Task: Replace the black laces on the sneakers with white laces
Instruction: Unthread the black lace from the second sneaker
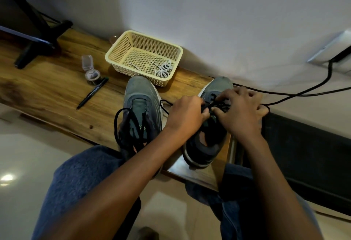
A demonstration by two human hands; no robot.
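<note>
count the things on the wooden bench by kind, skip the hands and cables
sneakers: 2
basket: 1, holding white laces
pen: 1
small clear containers: 2
total: 6, counting the laces with the basket

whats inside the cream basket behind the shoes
The cream basket holds the white laces, bunched at its right end with loose strands lying to their left. Its near wall hides the front edge of the floor.
</note>
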